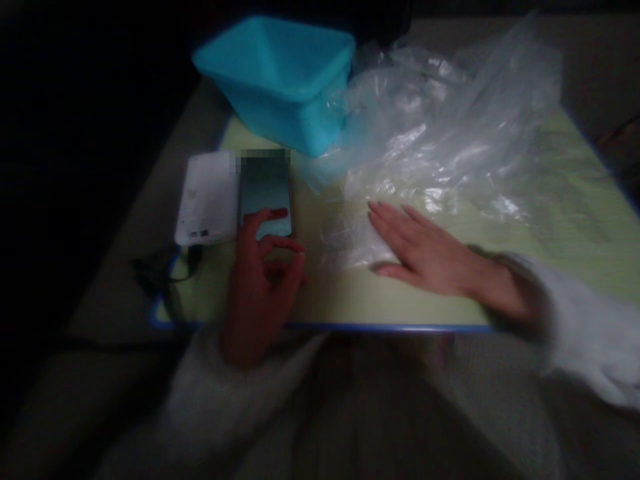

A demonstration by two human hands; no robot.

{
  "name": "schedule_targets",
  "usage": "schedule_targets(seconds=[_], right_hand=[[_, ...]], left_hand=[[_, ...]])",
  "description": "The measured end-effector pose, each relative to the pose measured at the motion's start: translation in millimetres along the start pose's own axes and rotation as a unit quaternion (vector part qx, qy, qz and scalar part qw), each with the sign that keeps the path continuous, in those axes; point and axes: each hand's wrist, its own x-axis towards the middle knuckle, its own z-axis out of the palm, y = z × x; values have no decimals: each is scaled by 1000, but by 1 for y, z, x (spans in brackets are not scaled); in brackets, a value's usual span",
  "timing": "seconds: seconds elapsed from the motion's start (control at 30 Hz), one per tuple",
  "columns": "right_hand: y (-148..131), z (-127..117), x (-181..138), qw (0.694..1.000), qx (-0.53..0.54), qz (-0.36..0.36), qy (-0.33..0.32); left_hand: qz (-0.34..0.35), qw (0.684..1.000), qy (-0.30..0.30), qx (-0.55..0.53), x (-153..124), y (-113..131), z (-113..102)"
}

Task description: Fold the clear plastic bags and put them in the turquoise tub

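My left hand (260,287) is over the lower end of a phone (265,183) with a lit screen. Its index finger reaches onto the screen, while the other fingers bend and the thumb comes close to them; nothing shows in its grasp. Flat on the yellow tabletop, my right hand (425,250) has its fingers stretched out to the left. Under and beside those fingertips lies a small clear plastic bag (353,243), partly covered by the hand. Behind it spreads a large heap of crumpled clear plastic (425,127).
A turquoise plastic tub (310,120) stands at the back, touching the plastic heap. Left of the phone lies a white rectangular device (207,200). A dark cable (160,273) hangs over the left edge of the blue-edged table (340,310). The picture is dim and blurred.
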Motion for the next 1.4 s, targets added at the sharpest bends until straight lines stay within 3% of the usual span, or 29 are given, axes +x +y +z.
schedule_targets(seconds=[0.07, 0.1, 0.17, 0.23, 0.4, 0.53, 0.93, 1.4], right_hand=[[0, 0, 0, 1000, -1, 0, 1], [0, 1, 0, 1000, 0, 1, 2], [1, 3, 0, 1000, 1, -1, 2], [3, 5, -1, 1000, 0, -8, -1], [8, 9, -3, 1000, -8, -26, -2], [10, 9, -3, 999, -10, -32, 5], [11, 7, -3, 1000, -6, -30, -3], [2, 3, -1, 1000, -19, 12, -2]], left_hand=[[32, 995, 31, 88, -2, 12, 7], [79, 987, 35, 133, -2, 18, 13], [184, 963, -19, 193, 0, 30, 33], [232, 942, -92, 226, 3, 37, 56], [194, 931, -138, 276, 12, 36, 89], [160, 929, -137, 305, 10, 31, 88], [159, 927, -127, 316, 7, 25, 82], [132, 905, -137, 381, 6, 8, 52]])
